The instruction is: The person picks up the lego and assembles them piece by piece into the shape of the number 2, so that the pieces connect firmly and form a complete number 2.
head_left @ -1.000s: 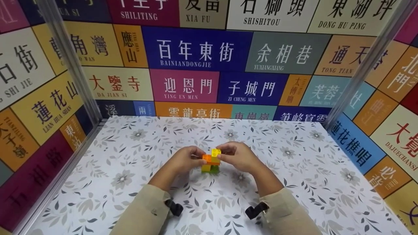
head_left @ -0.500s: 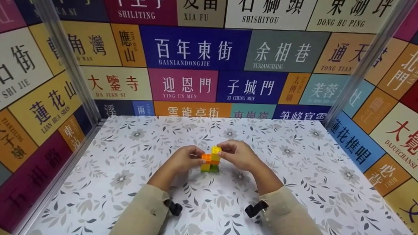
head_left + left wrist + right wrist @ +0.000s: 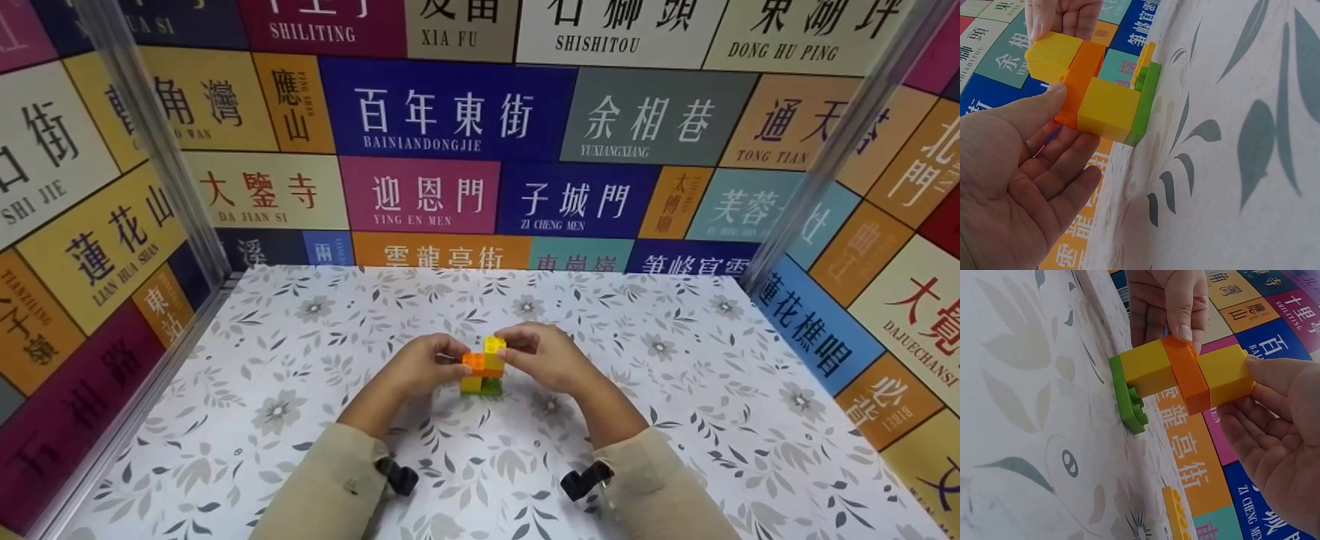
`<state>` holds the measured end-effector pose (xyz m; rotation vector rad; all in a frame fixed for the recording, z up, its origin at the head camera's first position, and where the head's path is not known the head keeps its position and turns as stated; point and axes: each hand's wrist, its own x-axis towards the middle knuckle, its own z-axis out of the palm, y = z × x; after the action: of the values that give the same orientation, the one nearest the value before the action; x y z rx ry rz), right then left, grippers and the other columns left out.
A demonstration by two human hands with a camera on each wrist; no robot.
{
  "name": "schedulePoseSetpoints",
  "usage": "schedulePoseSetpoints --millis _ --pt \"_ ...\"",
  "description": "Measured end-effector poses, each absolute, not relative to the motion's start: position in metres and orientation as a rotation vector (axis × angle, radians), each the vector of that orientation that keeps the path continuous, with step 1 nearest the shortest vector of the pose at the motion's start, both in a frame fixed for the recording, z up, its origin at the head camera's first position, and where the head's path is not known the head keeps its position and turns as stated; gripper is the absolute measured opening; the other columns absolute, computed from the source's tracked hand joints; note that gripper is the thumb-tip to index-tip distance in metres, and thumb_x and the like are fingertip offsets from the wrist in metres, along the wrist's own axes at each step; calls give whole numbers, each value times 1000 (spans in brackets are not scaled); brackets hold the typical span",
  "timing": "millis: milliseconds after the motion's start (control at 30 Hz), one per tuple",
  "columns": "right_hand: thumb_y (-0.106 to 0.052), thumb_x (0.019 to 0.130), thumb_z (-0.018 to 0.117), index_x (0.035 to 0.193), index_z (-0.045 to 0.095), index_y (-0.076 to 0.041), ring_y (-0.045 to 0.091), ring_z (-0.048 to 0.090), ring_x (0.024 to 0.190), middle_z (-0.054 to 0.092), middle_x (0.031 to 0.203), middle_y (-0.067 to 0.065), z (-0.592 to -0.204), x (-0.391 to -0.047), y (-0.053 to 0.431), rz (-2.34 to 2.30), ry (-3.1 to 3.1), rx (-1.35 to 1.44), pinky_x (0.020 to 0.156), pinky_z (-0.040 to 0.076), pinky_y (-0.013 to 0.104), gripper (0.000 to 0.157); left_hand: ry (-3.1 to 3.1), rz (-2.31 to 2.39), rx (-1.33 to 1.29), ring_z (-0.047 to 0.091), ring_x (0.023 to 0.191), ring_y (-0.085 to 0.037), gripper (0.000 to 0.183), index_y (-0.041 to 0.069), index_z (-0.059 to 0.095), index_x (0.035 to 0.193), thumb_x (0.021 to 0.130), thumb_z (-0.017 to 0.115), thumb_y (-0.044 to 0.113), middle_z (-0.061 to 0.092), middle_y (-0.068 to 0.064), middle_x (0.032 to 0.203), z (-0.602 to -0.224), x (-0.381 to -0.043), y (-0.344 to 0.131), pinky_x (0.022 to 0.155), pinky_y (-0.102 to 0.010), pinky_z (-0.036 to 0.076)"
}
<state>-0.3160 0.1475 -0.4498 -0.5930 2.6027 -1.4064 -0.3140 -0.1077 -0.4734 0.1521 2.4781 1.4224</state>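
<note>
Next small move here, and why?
I'd probably press the top yellow brick down gently: the right hand pinches it atop the orange brick, which the left hand holds, and full seating is hard to confirm.

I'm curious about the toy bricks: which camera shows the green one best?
The right wrist view: the green toy brick appears large, bare studs plain. The left wrist view shows its long side but few studs; the head view shows it small.
</note>
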Motion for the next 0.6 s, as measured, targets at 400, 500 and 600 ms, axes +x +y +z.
schedulePoseSetpoints --millis 400,500,600 --pt "-25 103 74 135 73 -15 19 72 115 77 128 6 -451 -317 146 -1412 2590 -530 103 62 38 34 2488 1405 131 68 128 -23 20 26 74 114 96 83 27 73 3 128 -470 -313 -107 118 -47 52" --pt "-24 102 75 134 74 -18 20 72 117 77 128 4 -450 -317 146 -1398 2594 -517 105 61 40 33 2480 1397 123 68 127 -23 21 26 74 114 96 83 28 73 3 128 -470 -313 -107 118 -47 52" --pt "-24 102 75 134 74 -19 21 72 120 76 129 4 -449 -316 147 -1384 2597 -542 108 60 42 33 2476 1401 129 69 126 -22 21 26 74 114 95 83 27 73 3 127 -470 -314 -107 117 -47 53"
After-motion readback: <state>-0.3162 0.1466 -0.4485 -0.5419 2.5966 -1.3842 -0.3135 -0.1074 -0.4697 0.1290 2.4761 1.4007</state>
